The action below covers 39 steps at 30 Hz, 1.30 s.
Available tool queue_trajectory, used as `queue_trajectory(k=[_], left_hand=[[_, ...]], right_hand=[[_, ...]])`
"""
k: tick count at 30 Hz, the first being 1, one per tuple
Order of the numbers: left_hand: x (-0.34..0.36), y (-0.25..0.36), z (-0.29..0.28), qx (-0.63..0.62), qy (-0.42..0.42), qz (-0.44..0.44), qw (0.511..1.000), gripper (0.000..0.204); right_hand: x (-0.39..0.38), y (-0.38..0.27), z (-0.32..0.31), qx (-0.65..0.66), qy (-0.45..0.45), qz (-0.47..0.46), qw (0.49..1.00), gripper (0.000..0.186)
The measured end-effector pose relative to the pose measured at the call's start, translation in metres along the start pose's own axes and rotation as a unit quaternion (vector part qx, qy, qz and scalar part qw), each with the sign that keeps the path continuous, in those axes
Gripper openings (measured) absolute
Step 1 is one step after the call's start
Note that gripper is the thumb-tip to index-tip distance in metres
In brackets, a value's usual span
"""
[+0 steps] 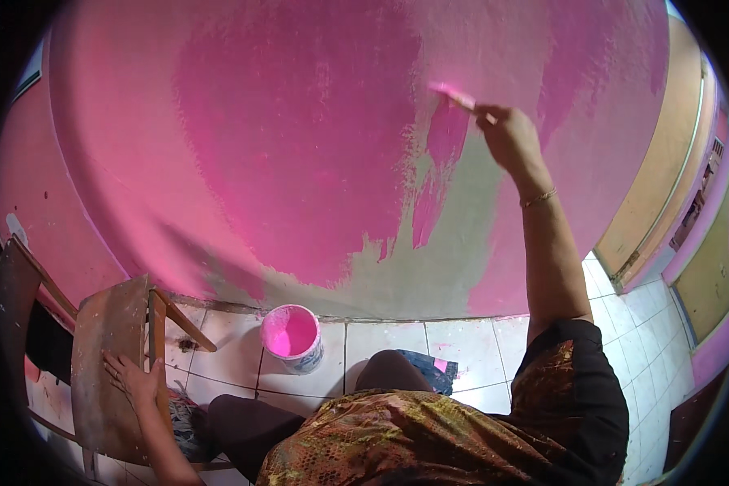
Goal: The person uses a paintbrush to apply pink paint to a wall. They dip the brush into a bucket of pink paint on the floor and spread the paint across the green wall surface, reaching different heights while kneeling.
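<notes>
My right hand is raised at the wall, closed round the handle of a paintbrush. Pink paint coats the bristles, which are against or very near the wall. Below the brush runs a fresh darker pink streak, beside a bare grey-green patch. To its left spreads a large deep pink painted area. My left hand lies flat with fingers spread on the brown seat of a wooden chair. A white bucket of bright pink paint stands on the floor near the foot of the wall.
White floor tiles run along the wall, spotted with paint. A dark blue cloth lies by my knee. Dark crumpled material sits beside the chair. A tan door or panel stands at the right, with a tiled passage beyond.
</notes>
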State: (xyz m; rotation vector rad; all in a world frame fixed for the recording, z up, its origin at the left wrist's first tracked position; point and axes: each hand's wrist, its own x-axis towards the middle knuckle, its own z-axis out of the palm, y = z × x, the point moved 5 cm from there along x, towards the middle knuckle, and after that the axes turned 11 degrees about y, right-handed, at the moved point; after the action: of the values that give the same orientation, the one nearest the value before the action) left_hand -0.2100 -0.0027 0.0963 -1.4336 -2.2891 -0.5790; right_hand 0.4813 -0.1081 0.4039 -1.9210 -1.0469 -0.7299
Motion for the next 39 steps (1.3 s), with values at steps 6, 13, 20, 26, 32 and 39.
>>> queue_trajectory(k=[6, 13, 20, 26, 32, 39], left_hand=[[-0.003, 0.01, -0.015, 0.004, -0.024, -0.011, 1.0, 0.097], [-0.002, 0.002, -0.003, -0.007, 0.007, -0.005, 1.0, 0.098], [-0.002, 0.007, -0.01, -0.034, 0.018, -0.011, 0.999, 0.1], [-0.002, 0.004, -0.011, -0.018, 0.015, -0.016, 1.0, 0.101], [-0.004, 0.008, -0.02, -0.015, -0.002, -0.035, 0.999, 0.102], [-0.004, 0.011, -0.02, -0.032, -0.008, -0.031, 0.999, 0.101]], right_hand=[[-0.042, 0.014, 0.058, -0.049, 0.089, -0.124, 0.987, 0.038], [-0.234, 0.1, 0.174, -0.078, -0.159, -0.013, 0.984, 0.048], [-0.223, 0.112, 0.168, -0.098, -0.196, -0.012, 0.976, 0.025], [-0.065, 0.008, 0.055, -0.027, -0.058, -0.029, 0.997, 0.026], [-0.012, -0.045, 0.014, 0.015, 0.112, -0.063, 0.992, 0.029], [-0.139, 0.029, 0.135, -0.063, -0.008, -0.101, 0.993, 0.064]])
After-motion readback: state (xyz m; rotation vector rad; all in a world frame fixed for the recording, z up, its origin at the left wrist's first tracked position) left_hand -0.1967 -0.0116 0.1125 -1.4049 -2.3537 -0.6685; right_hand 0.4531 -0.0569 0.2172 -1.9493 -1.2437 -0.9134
